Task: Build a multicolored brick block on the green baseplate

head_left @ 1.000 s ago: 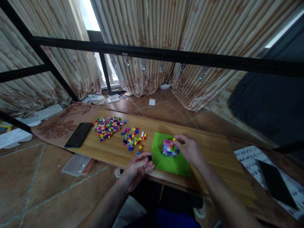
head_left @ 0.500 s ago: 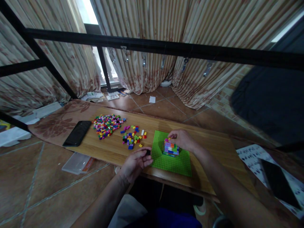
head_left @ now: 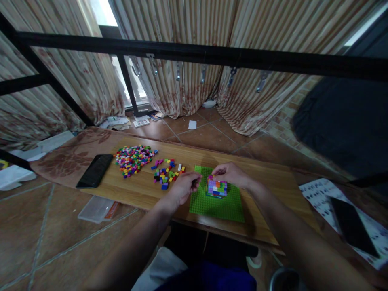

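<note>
Having shifted up and right, the left hand [head_left: 185,188] is pinching a dark brick [head_left: 194,183]; the right hand [head_left: 231,175], its grip unclear, is bending over the brick model [head_left: 217,189] on the green baseplate [head_left: 228,209], lower centre. Curtains [head_left: 194,22] are filling the upper frame beyond the wooden desk [head_left: 127,188].

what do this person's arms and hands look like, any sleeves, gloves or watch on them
The left hand and right hand are ungloved. The left forearm and right forearm are bare, with no sleeve, watch or bracelet visible. Rings would be too small to make out. Deep-blue cloth, apparently clothing, shows at the bottom edge.
</note>
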Demonstrator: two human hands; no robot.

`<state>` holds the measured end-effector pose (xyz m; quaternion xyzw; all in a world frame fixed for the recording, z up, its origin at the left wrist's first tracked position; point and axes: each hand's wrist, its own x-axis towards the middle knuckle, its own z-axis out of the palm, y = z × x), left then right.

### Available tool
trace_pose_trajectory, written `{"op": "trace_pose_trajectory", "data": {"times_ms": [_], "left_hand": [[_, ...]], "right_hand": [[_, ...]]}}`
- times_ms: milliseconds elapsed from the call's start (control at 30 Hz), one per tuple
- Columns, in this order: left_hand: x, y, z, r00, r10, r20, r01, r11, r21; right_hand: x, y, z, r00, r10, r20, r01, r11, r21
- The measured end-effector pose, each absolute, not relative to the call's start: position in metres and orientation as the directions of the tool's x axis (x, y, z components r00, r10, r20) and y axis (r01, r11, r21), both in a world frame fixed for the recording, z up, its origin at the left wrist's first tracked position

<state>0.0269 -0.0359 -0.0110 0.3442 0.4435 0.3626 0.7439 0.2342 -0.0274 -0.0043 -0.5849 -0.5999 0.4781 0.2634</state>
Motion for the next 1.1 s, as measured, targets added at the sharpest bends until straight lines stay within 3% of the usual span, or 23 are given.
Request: {"op": "trace_pose_trajectory", "data": {"times_ms": [200,367,733,1100], "left_hand": [[0.057,-0.022,-0.019,0.333,0.898,-0.287,0.014,0.300,0.954],[0.065,-0.015,-0.028,0.350,0.927,-0.136,0.098,0.108,0.989],[0.069,-0.012,-0.036,0.397,0.912,-0.104,0.131,0.056,0.990],[0.072,-0.006,-0.040,0.373,0.923,-0.091,0.239,-0.001,0.971]], "right_hand": [[0.237,-0.034,0.000,-0.193,0.952,-0.238,0.403,-0.144,-0.904],[0.246,-0.035,-0.009,-0.113,0.982,-0.149,0.423,-0.088,-0.902],[0.243,-0.042,-0.013,-0.135,0.977,-0.167,0.411,-0.099,-0.906],[0.238,-0.034,-0.007,0.002,0.934,-0.356,0.336,-0.336,-0.880]]}}
